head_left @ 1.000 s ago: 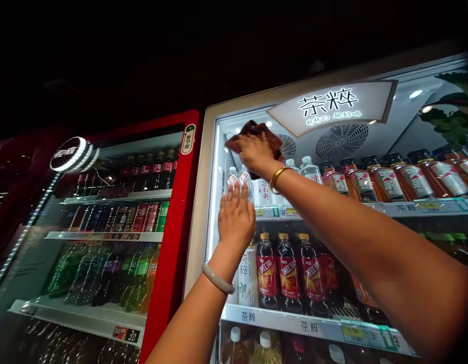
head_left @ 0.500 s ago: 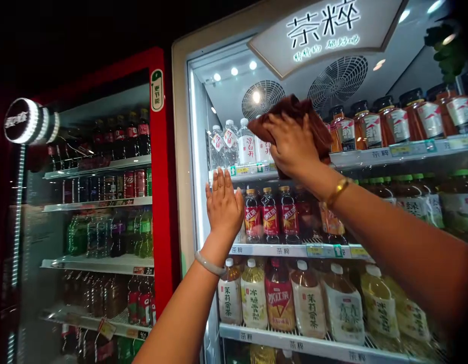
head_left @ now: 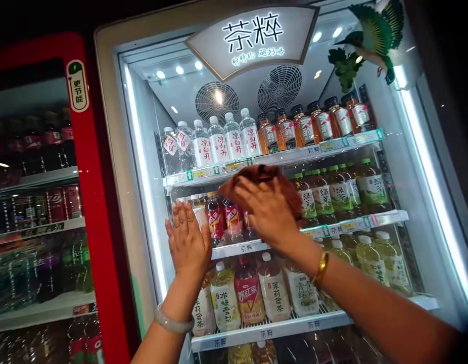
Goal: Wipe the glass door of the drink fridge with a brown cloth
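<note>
My right hand (head_left: 268, 210) presses a brown cloth (head_left: 290, 194) against the glass door of a lit drinks cooler (head_left: 108, 101), at the height of the second shelf. Its fingers are spread over the cloth, and a gold bracelet circles the wrist. Lower and to the left, my left hand (head_left: 188, 237) rests with its palm toward the glass near the door's left side, fingers extended and holding nothing. A pale bangle is on that wrist. Behind the glass stand clear water bottles (head_left: 219, 141) and iced tea bottles (head_left: 216, 217).
On the left is a red-framed cooler (head_left: 93, 202) with cans and bottles. A glowing sign (head_left: 252, 35) tops the lit cooler. Bird and leaf decorations (head_left: 374, 43) are at upper right. Lower shelves hold several tea bottles (head_left: 249, 293).
The view has shifted right, showing more of the lit cooler. The cloth under my right hand has moved down from the top shelf to the second shelf. My left hand stays against the door's left side.
</note>
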The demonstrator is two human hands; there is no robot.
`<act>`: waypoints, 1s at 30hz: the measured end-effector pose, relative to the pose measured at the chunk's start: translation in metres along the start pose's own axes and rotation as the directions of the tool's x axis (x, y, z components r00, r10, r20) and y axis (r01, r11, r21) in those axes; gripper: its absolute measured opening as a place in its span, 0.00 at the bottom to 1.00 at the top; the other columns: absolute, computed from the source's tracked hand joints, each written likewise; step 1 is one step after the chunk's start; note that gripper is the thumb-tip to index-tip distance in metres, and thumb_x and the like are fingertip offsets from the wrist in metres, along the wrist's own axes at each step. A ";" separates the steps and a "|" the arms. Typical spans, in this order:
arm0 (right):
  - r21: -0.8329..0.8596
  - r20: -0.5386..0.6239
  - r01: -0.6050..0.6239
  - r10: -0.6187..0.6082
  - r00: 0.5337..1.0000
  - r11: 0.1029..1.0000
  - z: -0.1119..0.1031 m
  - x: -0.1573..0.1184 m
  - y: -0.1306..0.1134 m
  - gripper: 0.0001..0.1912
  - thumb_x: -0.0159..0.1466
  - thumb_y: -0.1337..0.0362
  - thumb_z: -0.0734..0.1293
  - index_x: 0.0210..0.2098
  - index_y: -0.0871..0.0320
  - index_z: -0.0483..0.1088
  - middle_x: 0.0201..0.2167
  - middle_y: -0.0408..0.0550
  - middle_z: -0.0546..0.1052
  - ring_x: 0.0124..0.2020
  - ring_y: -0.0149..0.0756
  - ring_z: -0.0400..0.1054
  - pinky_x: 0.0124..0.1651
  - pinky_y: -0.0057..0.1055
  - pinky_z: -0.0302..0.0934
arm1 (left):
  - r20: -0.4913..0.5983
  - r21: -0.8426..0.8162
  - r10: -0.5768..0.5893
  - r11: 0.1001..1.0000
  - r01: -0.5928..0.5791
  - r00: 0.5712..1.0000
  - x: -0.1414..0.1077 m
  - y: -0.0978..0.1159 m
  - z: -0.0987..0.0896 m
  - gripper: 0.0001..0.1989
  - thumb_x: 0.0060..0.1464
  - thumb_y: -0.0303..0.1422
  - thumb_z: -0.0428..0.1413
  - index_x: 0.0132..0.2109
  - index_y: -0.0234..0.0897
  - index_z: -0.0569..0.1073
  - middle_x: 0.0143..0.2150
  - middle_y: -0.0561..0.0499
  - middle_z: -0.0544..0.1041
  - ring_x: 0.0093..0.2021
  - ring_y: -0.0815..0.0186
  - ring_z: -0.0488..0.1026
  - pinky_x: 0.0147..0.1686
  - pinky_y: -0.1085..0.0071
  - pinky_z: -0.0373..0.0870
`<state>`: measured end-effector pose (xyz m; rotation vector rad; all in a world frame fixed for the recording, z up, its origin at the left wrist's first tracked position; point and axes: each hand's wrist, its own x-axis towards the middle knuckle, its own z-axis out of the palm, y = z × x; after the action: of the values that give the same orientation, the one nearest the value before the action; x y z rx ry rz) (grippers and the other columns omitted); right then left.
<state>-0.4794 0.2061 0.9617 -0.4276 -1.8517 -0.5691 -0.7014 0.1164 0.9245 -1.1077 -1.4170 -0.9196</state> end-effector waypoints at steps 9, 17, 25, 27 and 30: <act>-0.040 -0.106 -0.048 0.044 0.993 0.998 -0.013 0.069 0.015 0.30 0.69 0.65 0.58 0.70 0.53 0.60 0.75 0.43 0.54 0.76 0.46 0.45 0.78 0.61 0.28 | -0.059 -0.037 0.050 0.998 -0.052 0.997 0.031 0.031 0.008 0.35 0.71 0.37 0.44 0.77 0.37 0.39 0.79 0.39 0.46 0.79 0.55 0.40 0.76 0.48 0.42; -0.036 -0.037 -0.103 0.101 0.994 0.994 -0.033 -0.066 0.085 0.34 0.64 0.68 0.63 0.70 0.48 0.60 0.74 0.43 0.59 0.72 0.47 0.56 0.77 0.63 0.32 | -0.081 -0.093 0.141 0.985 -0.149 0.987 0.006 0.094 0.024 0.38 0.70 0.35 0.46 0.77 0.44 0.33 0.79 0.42 0.45 0.78 0.53 0.43 0.75 0.45 0.44; -0.102 -0.264 -0.353 0.317 0.911 0.930 -0.106 0.014 0.203 0.31 0.67 0.68 0.57 0.70 0.56 0.60 0.74 0.48 0.58 0.77 0.45 0.44 0.77 0.62 0.33 | -0.149 -0.150 0.168 0.970 -0.190 0.974 0.051 0.147 0.035 0.37 0.69 0.36 0.46 0.77 0.44 0.35 0.79 0.44 0.45 0.78 0.53 0.45 0.76 0.45 0.43; -0.098 -0.225 -0.274 0.246 0.943 0.957 -0.099 0.027 0.188 0.31 0.67 0.68 0.58 0.69 0.55 0.61 0.74 0.46 0.58 0.77 0.45 0.44 0.77 0.61 0.31 | -0.155 -0.168 0.150 0.970 -0.176 0.976 0.053 0.152 0.036 0.37 0.69 0.37 0.46 0.77 0.46 0.36 0.79 0.46 0.44 0.78 0.53 0.45 0.76 0.45 0.43; -0.059 -0.141 -0.111 0.102 0.985 0.992 -0.081 0.009 0.159 0.33 0.66 0.67 0.60 0.70 0.52 0.59 0.75 0.43 0.55 0.76 0.44 0.45 0.78 0.59 0.28 | -0.144 -0.174 0.125 0.973 -0.150 0.982 0.047 0.160 0.038 0.37 0.69 0.37 0.45 0.77 0.45 0.36 0.79 0.47 0.42 0.78 0.52 0.42 0.76 0.45 0.42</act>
<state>-0.3340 0.2900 1.0220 -0.5161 -1.6713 -0.5741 -0.5579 0.2025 0.9600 -1.2428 -1.1498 -1.0196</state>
